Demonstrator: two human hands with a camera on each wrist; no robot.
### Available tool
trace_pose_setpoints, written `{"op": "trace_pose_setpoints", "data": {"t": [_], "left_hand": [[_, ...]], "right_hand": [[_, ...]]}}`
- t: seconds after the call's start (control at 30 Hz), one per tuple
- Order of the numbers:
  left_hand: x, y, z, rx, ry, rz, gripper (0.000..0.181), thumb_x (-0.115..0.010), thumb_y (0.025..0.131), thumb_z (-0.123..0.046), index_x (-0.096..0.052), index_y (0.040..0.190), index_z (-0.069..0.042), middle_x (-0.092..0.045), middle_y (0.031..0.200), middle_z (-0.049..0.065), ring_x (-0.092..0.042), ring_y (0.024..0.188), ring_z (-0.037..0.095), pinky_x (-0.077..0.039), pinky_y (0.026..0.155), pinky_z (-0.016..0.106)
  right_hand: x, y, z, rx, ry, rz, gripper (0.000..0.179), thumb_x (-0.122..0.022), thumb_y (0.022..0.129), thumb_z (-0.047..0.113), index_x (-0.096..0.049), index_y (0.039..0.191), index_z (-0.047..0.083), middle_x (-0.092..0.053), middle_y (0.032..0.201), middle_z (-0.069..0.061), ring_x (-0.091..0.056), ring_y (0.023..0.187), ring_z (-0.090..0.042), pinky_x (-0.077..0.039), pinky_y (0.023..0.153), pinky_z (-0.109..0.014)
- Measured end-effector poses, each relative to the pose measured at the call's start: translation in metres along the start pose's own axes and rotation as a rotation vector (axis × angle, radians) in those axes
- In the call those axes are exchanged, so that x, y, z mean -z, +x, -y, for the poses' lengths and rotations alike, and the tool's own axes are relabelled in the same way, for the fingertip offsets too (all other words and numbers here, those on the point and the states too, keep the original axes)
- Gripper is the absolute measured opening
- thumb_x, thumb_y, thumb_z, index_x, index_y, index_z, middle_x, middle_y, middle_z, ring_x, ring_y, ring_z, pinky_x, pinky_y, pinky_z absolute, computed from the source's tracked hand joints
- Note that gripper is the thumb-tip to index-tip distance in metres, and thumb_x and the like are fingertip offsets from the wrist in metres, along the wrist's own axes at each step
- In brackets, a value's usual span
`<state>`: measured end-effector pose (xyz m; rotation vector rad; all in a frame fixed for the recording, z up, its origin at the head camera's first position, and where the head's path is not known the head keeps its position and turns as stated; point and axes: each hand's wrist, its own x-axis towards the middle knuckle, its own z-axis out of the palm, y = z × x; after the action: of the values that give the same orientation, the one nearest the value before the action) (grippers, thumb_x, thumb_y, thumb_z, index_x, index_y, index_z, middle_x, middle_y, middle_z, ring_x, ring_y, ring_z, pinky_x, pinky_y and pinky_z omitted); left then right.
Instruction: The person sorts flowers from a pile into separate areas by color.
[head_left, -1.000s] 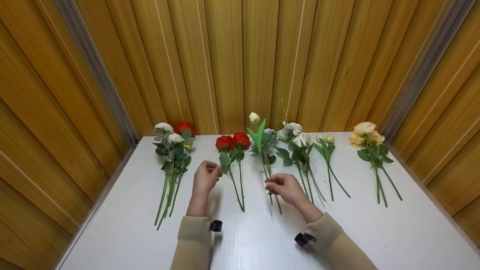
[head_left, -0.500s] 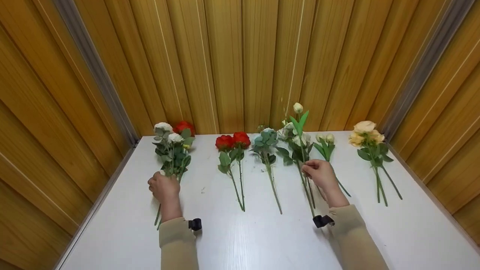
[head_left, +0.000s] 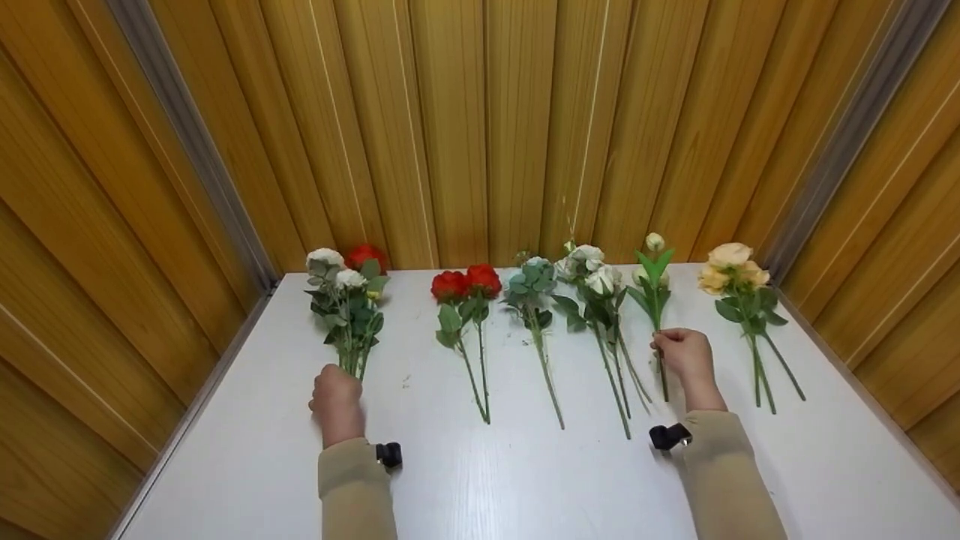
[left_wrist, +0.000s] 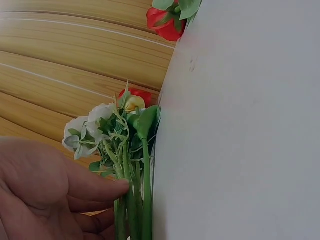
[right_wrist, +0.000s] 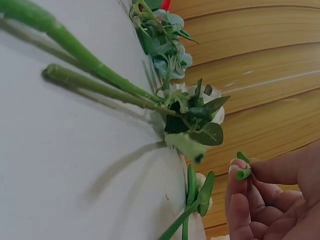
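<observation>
In the head view, my left hand holds the stems of the leftmost flower bunch, which has white roses, a red rose and a small yellow bloom. The left wrist view shows the thumb pressed to the green stems, with fingers curled behind them. At the right, thumb and fingertips of my right hand pinch the stem of a pale tulip, raised with its leaves upward. It overlaps other pale tulips, partly hidden behind it. The pinched stem appears end-on in the right wrist view.
Along the back of the white table lie two red roses, a blue-green flower, a white rose bunch and peach roses. A wood-patterned wall stands behind; grey posts mark the corners.
My right hand has carried the pale tulip rightward from the blue-green flower, past the white roses, to the other tulips. My left hand has moved from the red roses to the left bunch's stems.
</observation>
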<state>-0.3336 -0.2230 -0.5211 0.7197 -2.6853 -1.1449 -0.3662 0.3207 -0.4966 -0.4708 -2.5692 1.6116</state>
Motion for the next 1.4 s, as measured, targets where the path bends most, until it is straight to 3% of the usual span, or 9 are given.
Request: {"op": "trace_pose_setpoints", "data": {"t": [0.1, 0.33, 0.53, 0.63, 0.77, 0.87, 0.97, 1.13, 1.4], "left_hand": [[-0.001, 0.0, -0.002, -0.002, 0.001, 0.041, 0.017, -0.039, 0.092, 0.004, -0.056, 0.092, 0.006, -0.061, 0.095, 0.029, -0.057, 0.089, 0.043, -0.046, 0.091, 0.064], [0.001, 0.007, -0.014, 0.034, 0.071, 0.21, 0.026, -0.048, 0.098, 0.002, -0.058, 0.119, 0.01, -0.063, 0.119, 0.033, -0.06, 0.112, 0.047, -0.041, 0.107, 0.065], [0.002, 0.008, -0.016, 0.055, 0.048, 0.246, 0.024, -0.056, 0.101, -0.012, -0.06, 0.114, 0.008, -0.065, 0.104, 0.026, -0.058, 0.092, 0.035, -0.048, 0.095, 0.059], [0.002, 0.009, -0.015, 0.065, 0.021, 0.254, 0.032, -0.056, 0.105, -0.023, -0.062, 0.114, 0.008, -0.064, 0.097, 0.021, -0.055, 0.085, 0.031, -0.05, 0.086, 0.052], [0.004, 0.009, -0.014, 0.072, -0.01, 0.224, 0.029, -0.049, 0.106, -0.016, -0.062, 0.114, 0.008, -0.063, 0.098, 0.022, -0.052, 0.084, 0.03, -0.05, 0.082, 0.047], [0.006, 0.009, -0.013, 0.068, -0.032, 0.166, 0.03, -0.046, 0.104, -0.011, -0.063, 0.118, 0.009, -0.065, 0.112, 0.029, -0.058, 0.09, 0.033, -0.051, 0.084, 0.049], [0.007, 0.009, -0.012, 0.069, -0.071, 0.119, 0.033, -0.048, 0.104, -0.01, -0.064, 0.127, 0.008, -0.068, 0.123, 0.028, -0.066, 0.097, 0.037, -0.053, 0.083, 0.05], [0.008, 0.007, -0.012, 0.06, -0.181, 0.083, 0.035, -0.051, 0.103, -0.005, -0.059, 0.133, 0.011, -0.074, 0.117, 0.026, -0.076, 0.096, 0.034, -0.056, 0.082, 0.043], [0.008, 0.005, -0.016, 0.048, -0.326, 0.01, 0.036, -0.043, 0.106, -0.007, -0.054, 0.138, 0.008, -0.071, 0.118, 0.026, -0.074, 0.102, 0.036, -0.055, 0.085, 0.045]], "right_hand": [[0.004, 0.003, -0.006, -0.024, -0.044, -0.006, 0.038, -0.057, 0.104, 0.015, -0.061, 0.13, -0.012, -0.076, 0.094, -0.005, -0.064, 0.079, -0.007, -0.051, 0.066, -0.019], [0.009, 0.005, -0.018, -0.042, -0.159, -0.004, 0.036, -0.056, 0.103, 0.016, -0.066, 0.124, -0.011, -0.074, 0.104, -0.021, -0.065, 0.084, -0.02, -0.05, 0.068, -0.027], [0.011, 0.004, -0.025, 0.022, -0.287, -0.052, 0.037, -0.057, 0.098, 0.018, -0.071, 0.115, -0.011, -0.071, 0.114, -0.03, -0.066, 0.098, -0.042, -0.055, 0.083, -0.047], [0.011, 0.004, -0.029, 0.045, -0.324, -0.069, 0.035, -0.058, 0.095, 0.016, -0.072, 0.11, -0.012, -0.072, 0.11, -0.031, -0.067, 0.092, -0.043, -0.056, 0.079, -0.046], [0.011, 0.003, -0.031, 0.07, -0.362, -0.075, 0.034, -0.059, 0.093, 0.014, -0.071, 0.106, -0.015, -0.071, 0.108, -0.033, -0.067, 0.094, -0.048, -0.056, 0.08, -0.049], [0.011, 0.002, -0.028, 0.072, -0.373, -0.065, 0.036, -0.058, 0.094, 0.015, -0.068, 0.11, -0.016, -0.069, 0.115, -0.035, -0.063, 0.108, -0.054, -0.052, 0.092, -0.057], [0.012, 0.001, -0.027, 0.048, -0.357, -0.046, 0.04, -0.055, 0.098, 0.016, -0.065, 0.118, -0.017, -0.065, 0.122, -0.037, -0.062, 0.112, -0.054, -0.052, 0.094, -0.058], [0.012, 0.001, -0.026, 0.03, -0.348, -0.027, 0.042, -0.052, 0.1, 0.02, -0.064, 0.12, -0.016, -0.064, 0.124, -0.036, -0.062, 0.111, -0.051, -0.053, 0.092, -0.056], [0.011, 0.0, -0.026, 0.055, -0.348, -0.042, 0.042, -0.052, 0.098, 0.021, -0.066, 0.117, -0.014, -0.066, 0.12, -0.035, -0.064, 0.103, -0.047, -0.053, 0.087, -0.054]]}}
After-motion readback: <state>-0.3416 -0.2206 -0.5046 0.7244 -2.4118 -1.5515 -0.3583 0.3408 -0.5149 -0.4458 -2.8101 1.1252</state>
